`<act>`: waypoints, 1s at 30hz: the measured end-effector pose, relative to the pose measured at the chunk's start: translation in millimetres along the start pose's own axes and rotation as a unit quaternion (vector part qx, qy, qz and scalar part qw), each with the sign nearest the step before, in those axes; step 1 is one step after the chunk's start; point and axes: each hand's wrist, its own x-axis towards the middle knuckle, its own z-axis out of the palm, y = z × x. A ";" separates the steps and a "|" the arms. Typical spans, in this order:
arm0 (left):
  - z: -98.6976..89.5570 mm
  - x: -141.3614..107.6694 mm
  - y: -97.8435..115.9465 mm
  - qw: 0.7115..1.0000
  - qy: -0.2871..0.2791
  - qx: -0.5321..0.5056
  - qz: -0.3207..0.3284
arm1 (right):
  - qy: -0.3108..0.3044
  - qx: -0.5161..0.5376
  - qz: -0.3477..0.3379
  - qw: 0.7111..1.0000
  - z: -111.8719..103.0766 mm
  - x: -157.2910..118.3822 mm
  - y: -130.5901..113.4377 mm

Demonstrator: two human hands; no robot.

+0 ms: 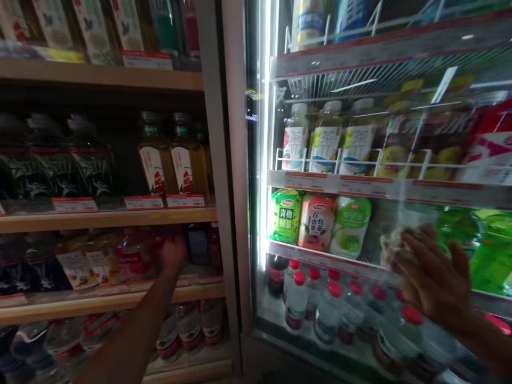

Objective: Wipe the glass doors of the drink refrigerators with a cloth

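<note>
My right hand [436, 280] is closed on a crumpled light-coloured cloth [396, 242], pressed up to the glass door of the lit drinks cooler, with some fingers lying over it. Behind the glass near it are a green-white drink bottle [351, 226] and large bright-green bottles [490, 256]. My left hand [172, 253] reaches into the dark wooden shelf at left, beside a red drink bottle [134, 256] and a dark bottle [199, 242]. It is blurred and shadowed, so its fingers and anything in them cannot be made out.
A grey cabinet post [234, 186] divides the shelves from the cooler. Amber bottles [188, 160] and dark-labelled bottles [92, 160] stand on the middle wooden shelf [100, 220]. Red-capped water bottles [328, 314] fill the cooler's bottom. White wire rails [340, 160] front its upper rack.
</note>
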 end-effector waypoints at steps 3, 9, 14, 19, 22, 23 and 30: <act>-4.8 -48.3 43.2 0.996 0.035 -0.072 0.041 | 0.008 -0.012 -0.035 0.999 1.7 -4.5 -17.3; -24.9 -192.9 194.2 0.824 -0.006 -0.278 0.493 | -0.131 -0.046 -0.210 0.968 -15.2 -1.1 -13.2; -20.8 -256.7 284.9 0.762 -0.011 -0.253 0.596 | 0.018 -0.223 0.058 0.973 -74.4 13.0 71.6; 2.0 -295.2 308.9 0.758 -0.044 -0.184 0.624 | -0.134 -0.203 -0.014 0.970 -100.4 -77.5 69.9; 7.6 -314.6 314.3 0.739 -0.060 -0.164 0.651 | -0.168 -0.184 -0.030 0.968 -105.6 -86.9 72.6; 7.7 -318.4 316.9 0.738 -0.063 -0.160 0.653 | -0.146 -0.199 0.007 0.969 -107.7 -75.2 80.9; 3.5 -313.1 318.5 0.754 -0.076 -0.155 0.634 | -0.052 -0.241 0.128 0.961 -103.9 -51.0 91.2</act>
